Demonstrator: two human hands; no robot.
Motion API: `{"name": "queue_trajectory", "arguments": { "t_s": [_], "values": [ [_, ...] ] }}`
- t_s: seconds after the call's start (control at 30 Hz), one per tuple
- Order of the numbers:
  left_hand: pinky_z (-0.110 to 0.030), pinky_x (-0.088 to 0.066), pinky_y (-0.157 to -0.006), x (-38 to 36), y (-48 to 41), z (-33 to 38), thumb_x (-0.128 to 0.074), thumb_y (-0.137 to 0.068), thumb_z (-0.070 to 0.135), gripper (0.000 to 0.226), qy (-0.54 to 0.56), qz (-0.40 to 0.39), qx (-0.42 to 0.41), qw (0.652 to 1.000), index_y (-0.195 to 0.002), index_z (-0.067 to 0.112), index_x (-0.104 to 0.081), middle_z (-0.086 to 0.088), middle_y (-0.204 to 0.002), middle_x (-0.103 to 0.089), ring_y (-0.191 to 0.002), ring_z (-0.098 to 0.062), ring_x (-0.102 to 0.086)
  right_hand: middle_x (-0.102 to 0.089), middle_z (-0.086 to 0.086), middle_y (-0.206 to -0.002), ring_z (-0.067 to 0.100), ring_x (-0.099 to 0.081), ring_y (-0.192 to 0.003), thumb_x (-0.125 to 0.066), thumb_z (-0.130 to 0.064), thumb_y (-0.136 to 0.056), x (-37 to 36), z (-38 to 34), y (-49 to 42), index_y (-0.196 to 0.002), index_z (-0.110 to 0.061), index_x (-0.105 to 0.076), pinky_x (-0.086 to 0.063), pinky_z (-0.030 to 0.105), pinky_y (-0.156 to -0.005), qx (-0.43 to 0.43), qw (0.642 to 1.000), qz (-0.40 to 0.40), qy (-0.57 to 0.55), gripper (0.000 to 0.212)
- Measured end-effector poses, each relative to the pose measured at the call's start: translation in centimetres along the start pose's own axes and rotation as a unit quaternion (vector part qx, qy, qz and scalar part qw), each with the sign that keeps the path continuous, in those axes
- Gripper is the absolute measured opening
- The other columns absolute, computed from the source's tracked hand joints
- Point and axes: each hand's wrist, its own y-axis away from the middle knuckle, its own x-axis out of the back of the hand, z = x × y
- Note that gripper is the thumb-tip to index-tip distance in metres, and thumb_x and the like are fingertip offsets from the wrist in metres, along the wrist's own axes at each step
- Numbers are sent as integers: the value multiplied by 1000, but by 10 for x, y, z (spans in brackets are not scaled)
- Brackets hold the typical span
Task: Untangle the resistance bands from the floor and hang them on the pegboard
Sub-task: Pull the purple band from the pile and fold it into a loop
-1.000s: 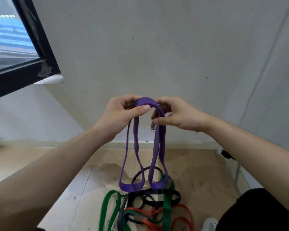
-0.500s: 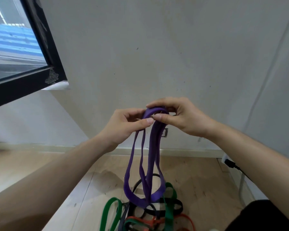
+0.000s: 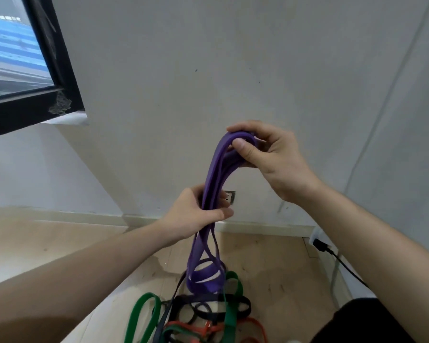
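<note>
- Risk: the purple resistance band [image 3: 217,179] hangs doubled into several strands, low loops dangling just above the floor pile [image 3: 203,315]. Lifted carelessly, a low loop might snag the black band [image 3: 209,302] or green band [image 3: 230,305] and drag the tangle up with it.
- Risk: the strands run bundled through both hands. If twisted as gathered, the band probably reaches the peg kinked rather than as one clean loop.
- Risk: rubber under tension; should either hand slip, it could snap back toward the other hand or drop onto the pile.
- Risk: no pegboard shows in frame, only bare grey wall [image 3: 233,58], so carrying the band means turning away with loops trailing near the black cable [image 3: 342,264] at lower right.
- Right hand [image 3: 268,157], centre-right of frame: thumb and fingers pinch the top fold of the purple band, thumb pressed on the front.
- Left hand [image 3: 196,216], just below and left: fingers curled shut around the bundled strands mid-length, thumb closing across them.
- Band: matte purple, flat, wide, supple; arches over at the top, drops straight, opens into loops at lower centre.
- Pile at bottom centre: green, black and orange bands [image 3: 255,328] interlaced on the pale wood floor [image 3: 60,238]; still knotted, judging by the overlaps.
</note>
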Motion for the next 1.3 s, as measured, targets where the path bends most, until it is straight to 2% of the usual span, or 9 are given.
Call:
{"name": "queue_trajectory", "arguments": {
  "t_s": [0.23, 0.53, 0.67, 0.8, 0.93, 1.0, 1.1, 1.17, 1.3],
  "values": [
    [-30, -61, -76, 11, -10, -6, -88, -76, 16, 33, -40, 23, -17, 999, -103, 18, -69, -4, -91, -79, -84, -19, -76, -69, 12, -92, 23, -72, -87, -58, -5, -99, 33, 13, -7, -112, -11, -67, -59, 37, -76, -78, 989, 87, -89, 17],
    [-26, -59, -72, 29, -9, 9, -88, -67, 33, 37, -19, 33, 2, 999, -100, 21, -77, -5, -88, -79, -75, -14, -71, -68, 15, -115, 37, -71, -105, -50, 2, -98, 83, 51, 6, -110, -12, -64, -60, 46, -80, -279, 947, 5, -161, 23],
    [-30, -57, -74, 33, -9, 18, -88, -71, 29, 32, -27, 27, -1, 999, -100, 20, -78, -8, -88, -78, -75, -18, -70, -65, 17, -119, 41, -63, -117, -56, 4, -85, 87, 61, 12, -102, -12, -58, -53, 54, -98, -330, 939, -92, 19, 23],
    [-21, -56, -72, 35, -7, 25, -88, -74, 15, 27, -41, 11, -9, 999, -99, 16, -78, -7, -87, -79, -76, -15, -73, -64, 0, -130, 20, -59, -125, -75, -7, -83, 72, 54, 15, -125, -19, -57, -51, 42, -105, -298, 925, -170, 163, 47],
    [-21, -57, -72, 35, -3, 30, -87, -76, 11, 27, -81, -15, -31, 996, -100, 15, -78, -5, -87, -80, -78, -15, -75, -60, -19, -133, -2, -53, -126, -86, -44, -73, 28, 41, 14, -140, -36, -50, -40, 21, -105, -187, 927, -226, 235, 77],
    [-19, -57, -71, 36, -2, 32, -87, -77, 10, 26, -89, -23, -39, 995, -101, 14, -78, -4, -86, -80, -76, -12, -74, -64, -13, -125, 0, -58, -116, -86, -39, -76, 7, 45, 17, -137, -28, -54, -44, 16, -96, -154, 921, -253, 252, 70],
    [-19, -56, -71, 39, -1, 33, -86, -77, 10, 26, -93, -28, -41, 994, -101, 15, -78, -2, -87, -80, -76, -10, -73, -68, 1, -93, 15, -64, -82, -81, -22, -84, -8, 47, 20, -113, -14, -65, -51, 30, -76, -127, 928, -244, 251, 34],
    [-18, -56, -72, 41, 1, 33, -86, -77, 12, 27, -99, -33, -49, 993, -102, 16, -78, -1, -88, -80, -79, -10, -74, -69, 9, -88, 22, -63, -77, -80, -21, -85, -7, 43, 17, -105, -12, -67, -51, 39, -75, -142, 930, -234, 244, 25],
    [-29, -60, -81, 43, 2, 29, -88, -76, 13, 33, -138, -36, -63, 988, -106, 15, -75, -1, -93, -79, -87, -17, -75, -71, 8, -84, 16, -64, -72, -82, -30, -82, -1, 31, 11, -98, -14, -71, -52, 34, -71, -129, 935, -216, 249, 25]
  ]
}}
